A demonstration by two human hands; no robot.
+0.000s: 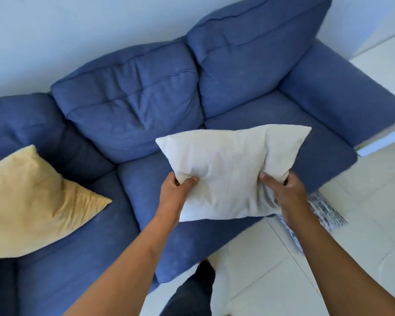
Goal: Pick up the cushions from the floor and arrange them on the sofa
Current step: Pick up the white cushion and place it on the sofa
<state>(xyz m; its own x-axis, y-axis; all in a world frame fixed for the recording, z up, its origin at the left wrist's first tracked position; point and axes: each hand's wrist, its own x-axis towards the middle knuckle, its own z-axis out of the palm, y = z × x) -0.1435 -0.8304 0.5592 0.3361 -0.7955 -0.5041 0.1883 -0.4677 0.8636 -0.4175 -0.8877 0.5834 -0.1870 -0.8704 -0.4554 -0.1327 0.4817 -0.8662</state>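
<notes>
A cream cushion hangs over the front of the blue sofa's right seat. My left hand grips its lower left edge and my right hand grips its lower right edge. The blue sofa fills most of the view, with its back against the wall. A yellow cushion lies on the left seat. On the floor by the sofa's front right corner lies a blue and white patterned cushion, partly hidden behind my right arm.
Pale floor tiles stretch to the right of the sofa. My dark trouser leg stands close to the sofa's front edge. The sofa's right armrest ends next to a white ledge.
</notes>
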